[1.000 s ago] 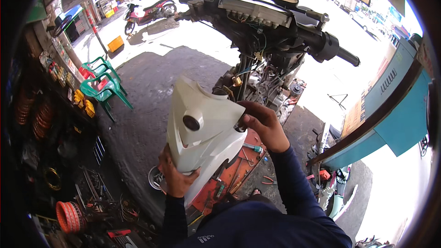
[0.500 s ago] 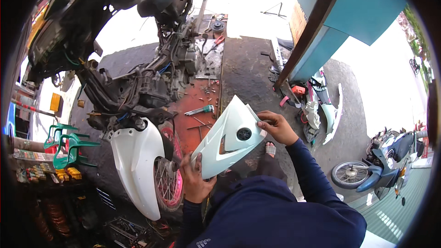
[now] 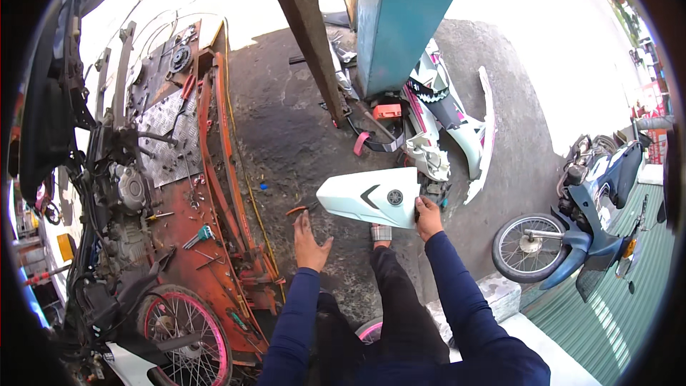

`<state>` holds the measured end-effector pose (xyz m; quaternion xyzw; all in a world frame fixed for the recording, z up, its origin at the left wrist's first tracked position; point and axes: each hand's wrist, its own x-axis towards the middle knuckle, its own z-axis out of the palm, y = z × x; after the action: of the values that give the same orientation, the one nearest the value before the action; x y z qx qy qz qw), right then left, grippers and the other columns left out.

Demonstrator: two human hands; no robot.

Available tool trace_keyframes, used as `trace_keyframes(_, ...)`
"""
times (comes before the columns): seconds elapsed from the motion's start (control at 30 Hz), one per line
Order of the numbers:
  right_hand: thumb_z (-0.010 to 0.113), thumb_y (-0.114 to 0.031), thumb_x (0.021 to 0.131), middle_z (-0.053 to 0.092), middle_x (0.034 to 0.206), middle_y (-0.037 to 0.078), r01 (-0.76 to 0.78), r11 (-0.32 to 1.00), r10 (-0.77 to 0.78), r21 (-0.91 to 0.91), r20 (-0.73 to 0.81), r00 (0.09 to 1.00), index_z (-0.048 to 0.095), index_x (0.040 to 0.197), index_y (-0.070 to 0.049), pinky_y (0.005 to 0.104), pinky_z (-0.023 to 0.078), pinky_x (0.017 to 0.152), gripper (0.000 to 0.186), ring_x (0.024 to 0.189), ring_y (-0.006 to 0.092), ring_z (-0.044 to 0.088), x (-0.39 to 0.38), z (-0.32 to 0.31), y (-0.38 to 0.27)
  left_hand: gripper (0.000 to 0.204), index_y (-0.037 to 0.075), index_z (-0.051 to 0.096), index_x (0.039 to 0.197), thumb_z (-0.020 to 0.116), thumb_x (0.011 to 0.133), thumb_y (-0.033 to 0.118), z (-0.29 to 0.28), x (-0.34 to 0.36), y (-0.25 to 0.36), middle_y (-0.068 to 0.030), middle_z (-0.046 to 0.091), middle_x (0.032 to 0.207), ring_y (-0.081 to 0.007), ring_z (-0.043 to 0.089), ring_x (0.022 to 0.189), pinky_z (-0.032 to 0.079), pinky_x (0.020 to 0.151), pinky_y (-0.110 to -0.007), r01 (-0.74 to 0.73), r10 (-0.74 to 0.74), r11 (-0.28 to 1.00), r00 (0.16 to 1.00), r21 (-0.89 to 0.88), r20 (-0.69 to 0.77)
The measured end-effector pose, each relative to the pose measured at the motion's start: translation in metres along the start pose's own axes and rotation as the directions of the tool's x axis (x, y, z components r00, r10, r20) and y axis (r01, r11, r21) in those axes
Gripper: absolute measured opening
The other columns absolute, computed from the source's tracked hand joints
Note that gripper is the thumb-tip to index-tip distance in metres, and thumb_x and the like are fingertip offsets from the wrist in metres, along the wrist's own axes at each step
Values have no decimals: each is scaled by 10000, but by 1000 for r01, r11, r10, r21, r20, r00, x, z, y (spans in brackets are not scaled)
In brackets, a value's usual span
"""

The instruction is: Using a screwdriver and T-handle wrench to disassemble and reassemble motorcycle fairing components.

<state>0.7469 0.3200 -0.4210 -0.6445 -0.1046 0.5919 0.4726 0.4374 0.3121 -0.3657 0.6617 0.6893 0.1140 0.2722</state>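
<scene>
My right hand (image 3: 429, 219) grips the right end of a white motorcycle fairing panel (image 3: 346, 195) between thumb and fingers. The panel lies nearly level, its narrower end pointing left, with a dark round emblem and a black chevron-shaped slot on its face. Apart from it, below its left end, my left hand (image 3: 310, 244) is empty with fingers spread. A thin orange-red piece (image 3: 296, 209) shows just by the left fingertips; whether it touches them I cannot tell. Past the panel, a pile of white and pink fairing parts (image 3: 457, 136) lies on the ground.
On the left stands a stripped motorcycle (image 3: 121, 200) beside a red lift platform (image 3: 179, 207) strewn with tools, including a green-handled hex key set (image 3: 200, 236). A brown post (image 3: 307, 36) and teal column (image 3: 393, 21) rise ahead. A blue motorcycle (image 3: 586, 221) is parked at right.
My view and body have turned right, away from the stripped motorcycle. The left hand has let go of the panel, which has swung toward the parts pile in my right hand.
</scene>
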Motion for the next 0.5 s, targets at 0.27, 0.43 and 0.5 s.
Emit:
trace_keyframes(0.27, 550, -95, 900, 578, 792, 29, -148, 947, 189, 286, -118, 975, 574, 927, 8, 254, 412, 579, 110, 677, 101, 520, 212, 1, 108, 580, -3, 551, 1129, 762, 662, 269, 149, -212, -89, -242, 554, 1098, -386, 518, 1065, 436, 902, -421, 554, -511, 832, 741, 34, 435)
trace_keyframes(0.43, 524, -90, 911, 611, 940, 59, -81, 989, 89, 126, -63, 994, 547, 1075, 25, 270, 431, 623, 202, 801, 130, 572, 300, 22, 149, 423, -9, 623, 961, 730, 716, 318, 127, -389, -135, -185, 650, 912, -348, 618, 875, 483, 808, -396, 941, -922, 290, 226, 174, 314)
trace_keyframes(0.5, 514, -87, 915, 610, 980, 70, -54, 992, 60, 113, -53, 997, 537, 1090, 37, 271, 436, 643, 216, 833, 141, 581, 331, 28, 161, 397, -2, 628, 959, 706, 746, 323, 130, -430, -139, -170, 657, 875, -334, 630, 830, 494, 782, -383, 950, -954, 217, 159, 222, 253)
